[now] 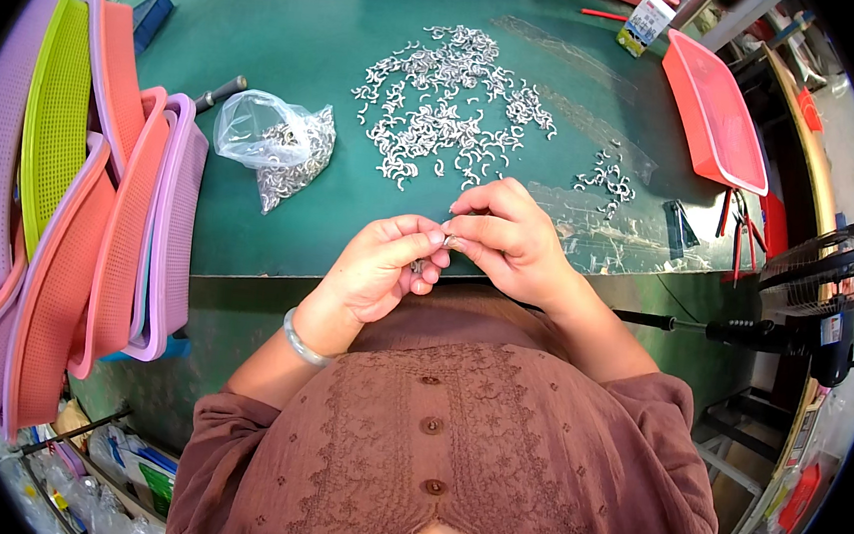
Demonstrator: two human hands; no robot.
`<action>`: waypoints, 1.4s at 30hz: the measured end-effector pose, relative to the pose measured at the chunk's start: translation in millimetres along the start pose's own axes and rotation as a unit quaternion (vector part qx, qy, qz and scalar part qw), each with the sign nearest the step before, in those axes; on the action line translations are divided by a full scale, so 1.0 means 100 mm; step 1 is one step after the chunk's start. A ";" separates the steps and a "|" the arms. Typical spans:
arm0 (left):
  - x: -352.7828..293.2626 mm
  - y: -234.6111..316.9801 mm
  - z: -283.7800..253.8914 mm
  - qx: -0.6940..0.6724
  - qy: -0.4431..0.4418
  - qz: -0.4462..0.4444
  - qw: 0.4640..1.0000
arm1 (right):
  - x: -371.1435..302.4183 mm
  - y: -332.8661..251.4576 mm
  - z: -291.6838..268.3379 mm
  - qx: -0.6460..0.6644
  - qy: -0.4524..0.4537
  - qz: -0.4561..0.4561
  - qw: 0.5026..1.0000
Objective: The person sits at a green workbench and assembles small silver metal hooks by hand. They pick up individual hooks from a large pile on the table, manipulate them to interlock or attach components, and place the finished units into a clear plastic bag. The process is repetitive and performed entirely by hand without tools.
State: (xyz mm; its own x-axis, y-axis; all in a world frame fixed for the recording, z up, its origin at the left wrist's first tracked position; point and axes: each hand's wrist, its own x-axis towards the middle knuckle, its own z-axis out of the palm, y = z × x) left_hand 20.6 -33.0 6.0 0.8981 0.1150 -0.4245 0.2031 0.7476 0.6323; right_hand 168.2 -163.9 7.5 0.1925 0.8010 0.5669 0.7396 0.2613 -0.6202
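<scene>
My left hand (375, 268), with a pale bangle (303, 340) at its wrist, is closed in front of my body at the table's near edge. Its thumb and forefinger pinch a small silvery metal piece (448, 241), and another bit of metal (417, 265) shows among its lower fingers. The fingers of my right hand (515, 236) close on the same small piece from the other side. Beyond my hands lies a loose pile of small curved silvery metal pieces (445, 133). A smaller cluster of curved pieces (609, 181) is scattered to the right.
On the green table (303, 51), a clear plastic bag (296, 151) of metal pieces stands left. Stacked perforated baskets (129, 233) crowd the left edge. A coral tray (717, 114), red-handled pliers (741, 227) and a carton (647, 25) lie right. A fan (817, 278) stands nearby.
</scene>
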 end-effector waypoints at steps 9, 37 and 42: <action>0.03 -0.01 -0.02 -0.024 -0.004 0.001 1.000 | 0.03 -0.04 -0.04 -0.073 -0.012 -0.046 0.996; 0.07 0.09 0.07 0.022 0.073 0.012 0.997 | 0.15 0.01 0.01 -0.081 -0.042 0.010 0.996; 0.12 0.01 -0.03 -0.028 0.018 0.015 0.999 | 0.19 0.00 0.01 -0.050 -0.026 0.015 0.998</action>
State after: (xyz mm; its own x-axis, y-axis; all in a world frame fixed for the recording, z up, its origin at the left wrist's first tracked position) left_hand 30.5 -28.7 0.0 0.8885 0.1617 -0.4294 0.1521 0.7792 0.6081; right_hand 171.8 -148.0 18.0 0.1829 0.8350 0.5190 0.7957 0.1843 -0.5769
